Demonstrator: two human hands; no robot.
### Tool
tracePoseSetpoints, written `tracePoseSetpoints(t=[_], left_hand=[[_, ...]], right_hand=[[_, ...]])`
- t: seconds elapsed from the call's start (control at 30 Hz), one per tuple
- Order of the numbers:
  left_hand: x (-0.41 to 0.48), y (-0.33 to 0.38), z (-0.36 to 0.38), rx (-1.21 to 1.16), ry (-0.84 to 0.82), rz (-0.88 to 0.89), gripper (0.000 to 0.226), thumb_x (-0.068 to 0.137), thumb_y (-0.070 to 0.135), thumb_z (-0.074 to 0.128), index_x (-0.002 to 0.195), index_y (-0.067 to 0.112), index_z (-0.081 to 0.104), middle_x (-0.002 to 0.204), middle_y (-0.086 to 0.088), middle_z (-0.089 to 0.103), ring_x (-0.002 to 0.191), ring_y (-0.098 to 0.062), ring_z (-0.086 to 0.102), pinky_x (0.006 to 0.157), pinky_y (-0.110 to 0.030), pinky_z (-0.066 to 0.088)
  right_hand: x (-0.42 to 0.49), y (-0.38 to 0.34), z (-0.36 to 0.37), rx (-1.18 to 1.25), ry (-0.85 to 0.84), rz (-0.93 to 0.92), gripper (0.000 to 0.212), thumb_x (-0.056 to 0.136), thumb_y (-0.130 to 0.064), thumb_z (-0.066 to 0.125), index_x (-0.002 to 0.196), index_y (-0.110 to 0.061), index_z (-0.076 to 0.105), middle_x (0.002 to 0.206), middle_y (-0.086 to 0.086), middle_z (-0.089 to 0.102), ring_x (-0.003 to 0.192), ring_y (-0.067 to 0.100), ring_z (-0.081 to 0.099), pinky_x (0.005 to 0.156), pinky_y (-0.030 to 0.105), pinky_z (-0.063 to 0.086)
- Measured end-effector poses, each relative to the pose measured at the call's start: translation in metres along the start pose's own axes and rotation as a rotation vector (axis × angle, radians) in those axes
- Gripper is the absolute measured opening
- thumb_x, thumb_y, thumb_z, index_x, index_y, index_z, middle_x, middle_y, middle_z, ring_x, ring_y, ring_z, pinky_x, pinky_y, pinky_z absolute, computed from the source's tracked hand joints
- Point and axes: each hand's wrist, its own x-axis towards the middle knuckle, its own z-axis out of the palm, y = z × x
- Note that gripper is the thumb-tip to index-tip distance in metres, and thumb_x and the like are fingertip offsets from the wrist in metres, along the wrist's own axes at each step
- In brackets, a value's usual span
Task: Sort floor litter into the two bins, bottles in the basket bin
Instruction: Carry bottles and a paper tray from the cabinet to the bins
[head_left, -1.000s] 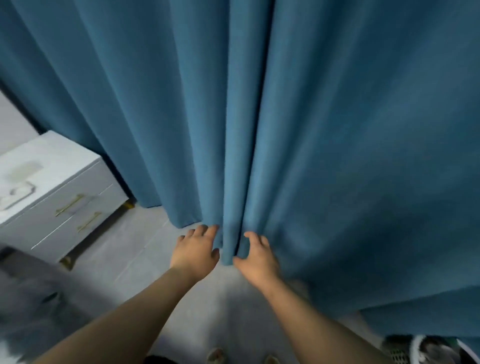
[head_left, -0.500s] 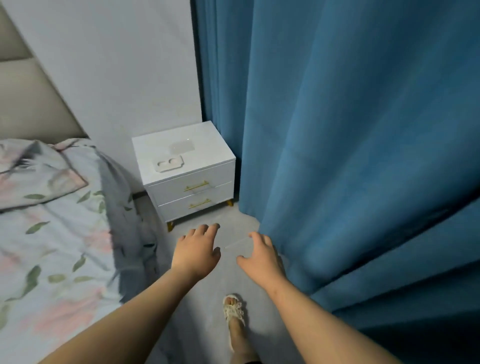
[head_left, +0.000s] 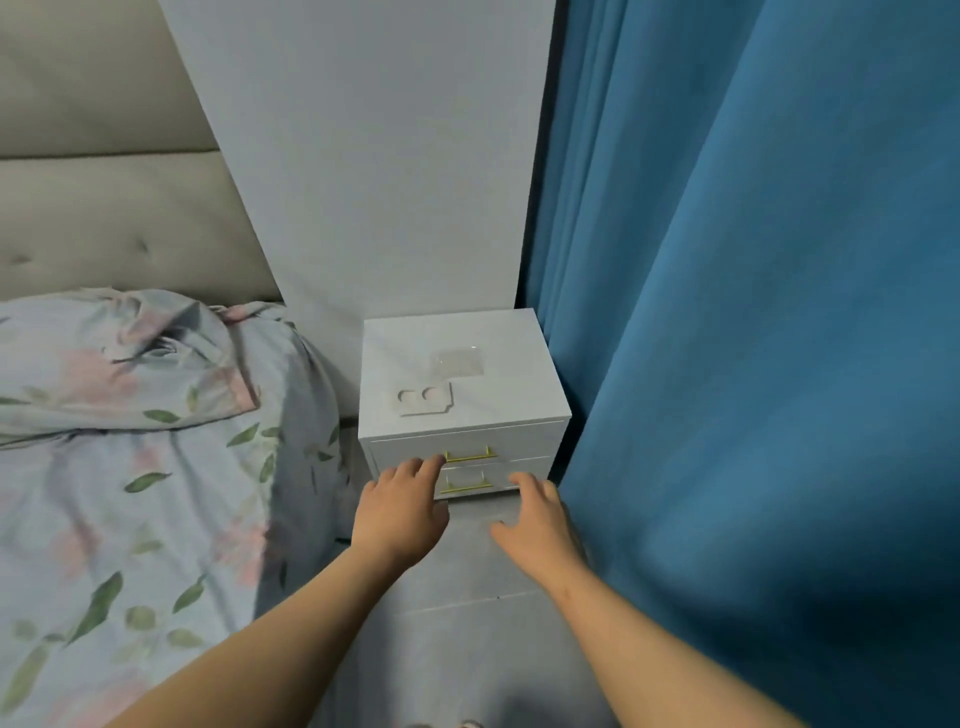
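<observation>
Neither litter, bottles nor bins show in the head view. My left hand (head_left: 402, 512) hovers palm down over the grey floor, its fingers relaxed and holding nothing, in front of a white nightstand. My right hand (head_left: 540, 522) floats beside it to the right, fingers loosely spread and empty, close to the curtain's edge. Both forearms reach in from the bottom of the frame.
A white two-drawer nightstand (head_left: 462, 384) with gold handles stands against the wall ahead. A bed with a floral cover (head_left: 130, 467) fills the left. A blue curtain (head_left: 753, 312) hangs along the right. A strip of grey tiled floor (head_left: 467, 623) runs between them.
The view has swung left from the curtain to the nightstand and bed. Both hands have come away from the curtain folds and now hover empty over the floor.
</observation>
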Motion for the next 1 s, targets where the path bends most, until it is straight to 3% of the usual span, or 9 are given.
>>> tracePoseSetpoints(t=[0.53,1.0], left_hand=[[0.189,-0.082,-0.029,-0.029,-0.069,-0.058,0.054,0.092,0.031,0.043,0.143,0.024,0.027,0.142,-0.003,0.041,0.124,-0.027,0.044,0.097,-0.038,0.039],[0.328,-0.149,-0.025,-0.02,-0.311,-0.063,0.053,0.092,0.03,0.044,0.142,0.023,0.027,0.143,-0.005,0.04,0.126,-0.029,0.041,0.1,-0.04,0.04]], right_hand=[[0.191,-0.079,0.006,-0.024,-0.077,0.024,0.053,0.085,-0.03,0.054,0.134,-0.026,0.036,0.139,0.0,0.036,0.121,0.023,0.045,0.096,0.034,0.043],[0.312,-0.114,0.034,-0.028,-0.22,0.225,0.053,0.085,-0.026,0.053,0.135,-0.023,0.036,0.142,0.003,0.034,0.122,0.025,0.045,0.097,0.035,0.043]])
